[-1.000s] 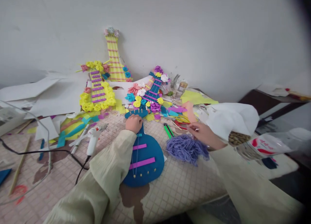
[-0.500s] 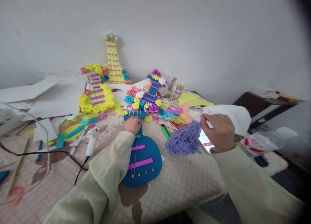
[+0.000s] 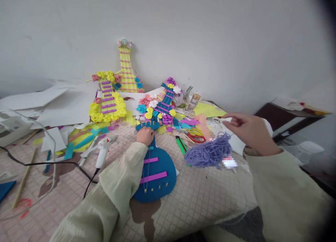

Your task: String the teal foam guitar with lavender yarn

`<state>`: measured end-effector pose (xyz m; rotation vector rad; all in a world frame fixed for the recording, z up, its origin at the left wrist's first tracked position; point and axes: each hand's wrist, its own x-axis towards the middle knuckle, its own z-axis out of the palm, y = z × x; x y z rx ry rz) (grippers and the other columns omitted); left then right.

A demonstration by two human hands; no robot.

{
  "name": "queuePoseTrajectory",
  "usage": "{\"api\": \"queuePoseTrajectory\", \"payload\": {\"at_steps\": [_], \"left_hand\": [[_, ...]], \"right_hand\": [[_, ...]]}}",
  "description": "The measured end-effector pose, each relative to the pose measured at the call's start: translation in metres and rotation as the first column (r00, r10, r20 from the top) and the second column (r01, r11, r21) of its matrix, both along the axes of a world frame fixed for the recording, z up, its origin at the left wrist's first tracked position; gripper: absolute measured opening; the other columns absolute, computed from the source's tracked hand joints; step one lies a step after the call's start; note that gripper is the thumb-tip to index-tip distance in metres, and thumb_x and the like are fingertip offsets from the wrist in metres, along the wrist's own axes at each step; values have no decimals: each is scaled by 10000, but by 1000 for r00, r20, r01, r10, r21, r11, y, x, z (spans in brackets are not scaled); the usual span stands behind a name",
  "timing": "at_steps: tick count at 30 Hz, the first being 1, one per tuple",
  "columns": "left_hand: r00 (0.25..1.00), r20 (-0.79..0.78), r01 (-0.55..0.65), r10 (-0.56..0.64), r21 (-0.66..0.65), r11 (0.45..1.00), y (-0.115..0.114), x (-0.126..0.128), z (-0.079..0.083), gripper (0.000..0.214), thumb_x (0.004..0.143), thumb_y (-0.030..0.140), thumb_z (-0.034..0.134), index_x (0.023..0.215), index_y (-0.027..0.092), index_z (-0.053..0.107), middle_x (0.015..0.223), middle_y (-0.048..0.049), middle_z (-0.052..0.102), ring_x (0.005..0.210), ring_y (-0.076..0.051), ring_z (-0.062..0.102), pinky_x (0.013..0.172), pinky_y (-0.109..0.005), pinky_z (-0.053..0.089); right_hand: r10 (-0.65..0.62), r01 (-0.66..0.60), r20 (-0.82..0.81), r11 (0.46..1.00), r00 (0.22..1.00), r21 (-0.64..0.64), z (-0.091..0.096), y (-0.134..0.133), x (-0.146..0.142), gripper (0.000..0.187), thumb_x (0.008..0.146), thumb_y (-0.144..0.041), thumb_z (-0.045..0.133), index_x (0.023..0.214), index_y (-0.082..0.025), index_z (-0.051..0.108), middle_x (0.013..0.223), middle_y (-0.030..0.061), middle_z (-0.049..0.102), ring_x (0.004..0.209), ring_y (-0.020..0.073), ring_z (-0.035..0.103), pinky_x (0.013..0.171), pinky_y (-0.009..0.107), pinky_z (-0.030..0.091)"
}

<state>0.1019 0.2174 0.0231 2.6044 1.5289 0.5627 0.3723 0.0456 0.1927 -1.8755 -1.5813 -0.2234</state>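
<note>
A blue guitar-shaped cutout (image 3: pixel 160 165) lies on the table, with magenta strips across its body and small pegs at both ends. Thin yarn runs lengthwise from one of its lower pegs. My left hand (image 3: pixel 145 136) is closed over its neck, just below the head; the fingertips are partly hidden. To the right rests a loose bundle of purple yarn (image 3: pixel 206 151). Raised beyond it, my right hand (image 3: pixel 248 130) pinches thumb and forefinger together on what looks like a strand of the yarn, too fine to follow clearly.
A white glue gun (image 3: pixel 103 152) with a black cord lies left of the cutout. Green markers (image 3: pixel 181 146) and red-handled scissors (image 3: pixel 197 137) lie near the yarn. Decorated paper instruments, one being the yellow one (image 3: pixel 125 67), stand by the wall. A plastic container (image 3: pixel 301 154) is at right.
My right hand has moved right and slightly up, its fingers still pinched. The yarn bundle has shifted right, over the lit phone screen. My left hand stays on the neck.
</note>
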Motion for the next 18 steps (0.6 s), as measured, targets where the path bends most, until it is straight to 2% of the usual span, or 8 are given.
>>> {"api": "queuePoseTrajectory", "payload": {"at_steps": [2,3,5,8,11,14,16,18], "left_hand": [[1000,1,4,-4,2,1000,0,0,0,195,796,268,499,766,201,679,865,-58,657,908,-222,555,756,-302,442],[1000,1,7,-7,2,1000,-1,0,0,199,797,267,496,764,199,680,862,-60,657,908,-222,555,756,-304,442],[1000,1,12,-12,0,1000,-1,1,1,203,798,267,493,762,197,680,858,-63,657,909,-223,555,759,-306,443],[1000,1,12,-12,-8,1000,-1,0,1,202,801,271,492,772,205,680,871,-59,658,914,-221,555,760,-302,444],[1000,-3,5,-5,-20,1000,-1,-1,1,204,804,281,492,784,210,682,881,-60,657,919,-221,556,758,-298,446],[1000,-5,-1,1,-27,1000,-1,-1,1,204,803,284,496,780,207,684,875,-61,656,913,-224,558,750,-298,448],[1000,-6,1,-2,-31,1000,-1,0,2,205,803,283,496,780,209,685,877,-61,655,909,-222,560,744,-296,449],[1000,-7,10,-10,-33,999,-1,0,2,207,805,280,491,781,212,685,886,-60,654,910,-218,560,744,-292,448]], "right_hand": [[-92,66,204,989,975,131,6,-1,7,147,696,-285,592,777,-185,661,602,10,533,579,125,472,594,278,352],[-88,64,153,986,984,154,8,-1,10,169,713,-308,585,802,-181,654,612,18,541,592,131,488,603,282,362],[25,-13,-150,997,988,77,10,0,11,299,762,-410,542,924,-170,611,575,15,523,556,132,494,569,280,379],[147,-254,-533,958,833,-133,12,1,7,508,837,-550,337,1078,-139,511,448,-42,389,415,114,394,448,267,338],[114,-181,-282,958,953,-224,21,0,2,548,817,-594,333,1000,-138,578,453,-33,387,412,101,351,438,263,299],[-65,39,157,985,986,167,36,-3,1,448,744,-562,508,843,-146,642,572,23,501,527,112,442,534,276,339],[-27,16,43,968,999,252,47,-4,2,445,777,-549,475,874,-144,631,542,14,481,484,99,428,512,278,337],[114,-109,-234,993,965,35,54,-5,3,551,839,-581,303,948,-137,612,425,-29,383,361,78,330,425,272,283]]}}
